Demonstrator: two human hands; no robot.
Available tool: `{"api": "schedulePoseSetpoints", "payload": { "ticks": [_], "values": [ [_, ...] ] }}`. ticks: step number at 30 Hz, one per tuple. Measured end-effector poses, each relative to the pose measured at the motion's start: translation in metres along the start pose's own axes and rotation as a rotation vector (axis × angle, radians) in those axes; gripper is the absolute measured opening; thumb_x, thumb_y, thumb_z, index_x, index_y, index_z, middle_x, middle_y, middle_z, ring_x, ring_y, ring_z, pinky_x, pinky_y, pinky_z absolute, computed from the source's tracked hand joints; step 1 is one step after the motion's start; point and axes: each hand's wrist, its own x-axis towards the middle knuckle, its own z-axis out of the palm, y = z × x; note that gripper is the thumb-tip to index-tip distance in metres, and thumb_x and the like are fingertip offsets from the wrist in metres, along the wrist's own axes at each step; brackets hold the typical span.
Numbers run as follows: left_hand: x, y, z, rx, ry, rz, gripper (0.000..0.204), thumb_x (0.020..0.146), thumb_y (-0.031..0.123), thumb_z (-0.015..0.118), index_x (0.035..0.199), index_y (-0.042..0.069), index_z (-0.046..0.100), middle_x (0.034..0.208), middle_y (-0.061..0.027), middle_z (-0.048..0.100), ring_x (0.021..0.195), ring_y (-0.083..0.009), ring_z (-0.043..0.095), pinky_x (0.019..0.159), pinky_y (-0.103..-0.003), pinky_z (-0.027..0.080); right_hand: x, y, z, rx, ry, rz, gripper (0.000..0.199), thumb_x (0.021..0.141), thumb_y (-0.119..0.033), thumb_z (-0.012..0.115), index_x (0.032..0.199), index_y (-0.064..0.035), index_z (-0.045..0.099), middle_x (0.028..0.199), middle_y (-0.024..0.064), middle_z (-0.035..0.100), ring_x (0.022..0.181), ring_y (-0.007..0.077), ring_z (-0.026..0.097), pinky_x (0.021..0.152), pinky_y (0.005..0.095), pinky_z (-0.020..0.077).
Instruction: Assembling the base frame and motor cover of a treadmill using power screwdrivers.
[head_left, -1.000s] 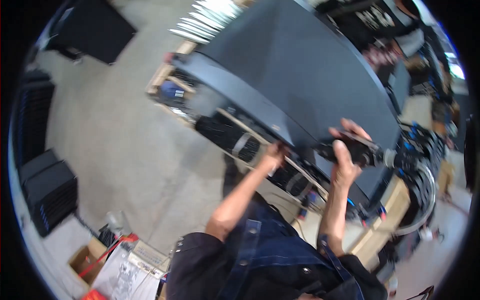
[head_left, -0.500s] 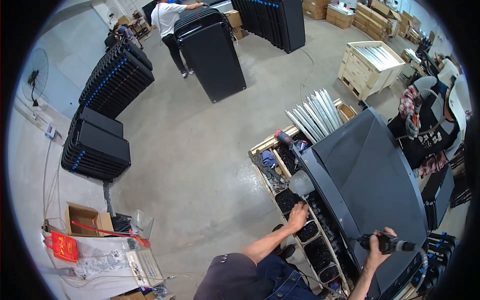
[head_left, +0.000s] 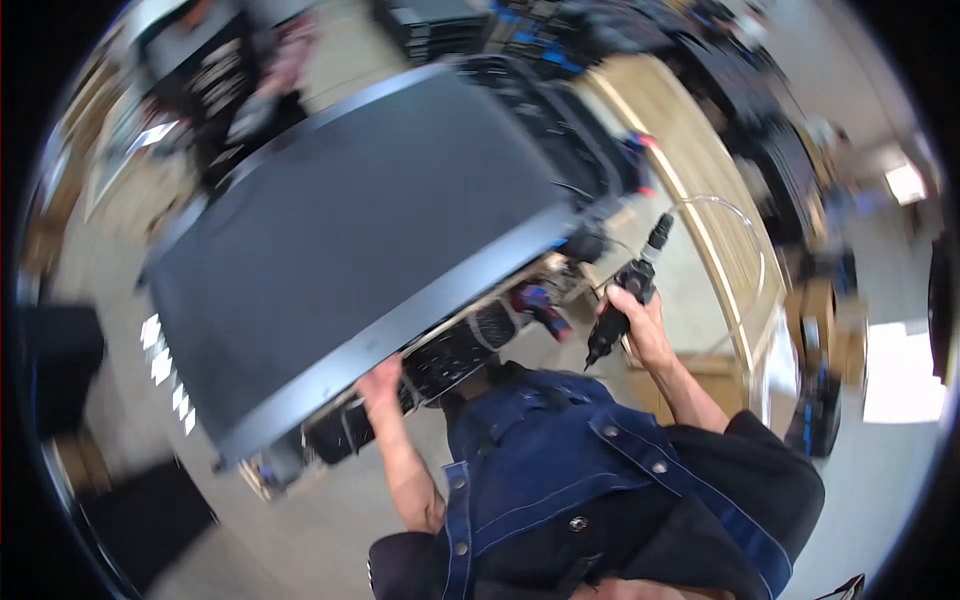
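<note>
While the left hand (head_left: 378, 380) grips the dark panel's (head_left: 350, 230) edge, right-hand fingers (head_left: 625, 305) wrap a black power tool (head_left: 625, 300) — all blurred.

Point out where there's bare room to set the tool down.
Bare floor lies left of the left hand, below the dark panel. Crowded: the parts rack under the panel's edge, and around the right hand with its black tool.

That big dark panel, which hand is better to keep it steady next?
Probably the left hand: its fingers already touch the big dark panel at its lower edge. The right hand is busy gripping a black power tool.
</note>
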Motion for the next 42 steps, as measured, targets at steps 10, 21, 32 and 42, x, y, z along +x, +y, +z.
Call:
{"api": "schedulePoseSetpoints", "payload": {
  "ticks": [10, 21, 32, 42],
  "values": [
    [-0.022, -0.079, 0.034, 0.176, -0.032, 0.154, 0.032, 0.100, 0.029, 0.050, 0.110, 0.001, 0.064, 0.106, -0.0105, 0.069, 0.102, -0.0267, 0.062, 0.096, -0.047, 0.046, 0.118, 0.081, -0.295, -0.384, 0.635, -0.039, 0.032, 0.075, -0.018, 0.086, 0.089, -0.0056, 0.060, 0.073, -0.0025, 0.058, 0.063, 0.0080, 0.051, 0.058, 0.0269, 0.0432],
    [-0.005, -0.086, 0.073, 0.381, 0.682, 0.557, 0.041, 0.101, 0.034, 0.046, 0.065, 0.015, 0.049, 0.067, -0.0014, 0.048, 0.067, -0.0180, 0.040, 0.068, -0.038, 0.035, 0.357, 0.343, -0.341, -0.434, 0.388, 0.210, 0.049, 0.063, -0.012, 0.090, 0.106, -0.0030, 0.069, 0.096, 0.0138, 0.074, 0.092, 0.0269, 0.070, 0.086, 0.0394, 0.0527],
    [-0.038, -0.072, 0.055, 0.464, 0.610, 0.592, 0.042, 0.099, 0.050, 0.051, 0.082, 0.012, 0.060, 0.067, 0.0006, 0.050, 0.060, -0.0159, 0.042, 0.060, -0.034, 0.037, 0.222, 0.185, -0.295, 0.049, -0.014, 0.386, 0.031, 0.089, -0.016, 0.075, 0.111, 0.0042, 0.066, 0.097, 0.0123, 0.072, 0.090, 0.0167, 0.068, 0.083, 0.0312, 0.0539],
    [-0.064, -0.235, -0.018, 1.514, 1.009, -0.120, 0.023, 0.099, 0.031, 0.061, 0.102, 0.009, 0.066, 0.089, -0.0018, 0.067, 0.076, -0.0115, 0.064, 0.066, -0.028, 0.052, 0.269, 0.441, -0.239, -0.066, 0.103, 0.222, 0.068, 0.081, -0.009, 0.082, 0.140, -0.0012, 0.048, 0.128, 0.0099, 0.059, 0.114, 0.0177, 0.057, 0.099, 0.0310, 0.0466]
  ]
}}
